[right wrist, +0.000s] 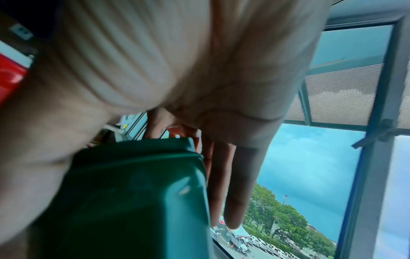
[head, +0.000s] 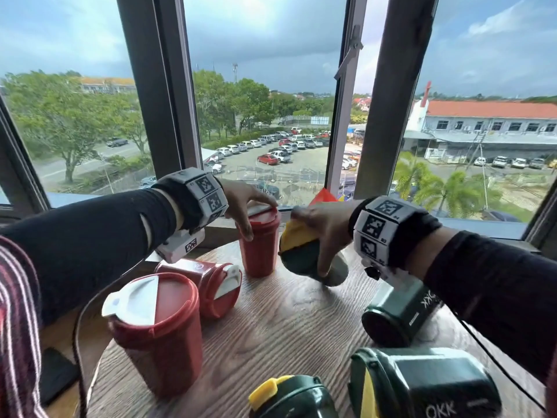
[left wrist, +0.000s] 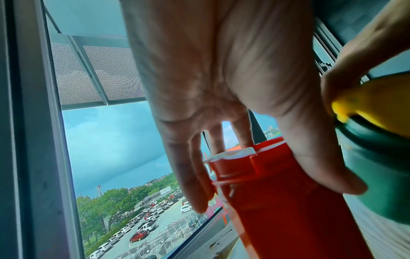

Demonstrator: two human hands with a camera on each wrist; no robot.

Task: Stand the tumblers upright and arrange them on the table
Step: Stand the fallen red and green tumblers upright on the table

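At the surface's (head: 286,321) far edge by the window, the left hand (head: 241,203) grips the lid of an upright red tumbler (head: 260,245) while the right hand (head: 325,233) clasps a tilted green tumbler (head: 304,257), its base apparently touching the wood. Righting it cleanly likely means pivoting on that base, lid rising away from the red one just beside it. Open room lies mid-surface; a lying red tumbler (head: 208,285) and lying green ones (head: 398,315) crowd the left and right edges

Dark sleeves (head: 90,236), seemingly grey tag-marked wristbands (head: 205,194).
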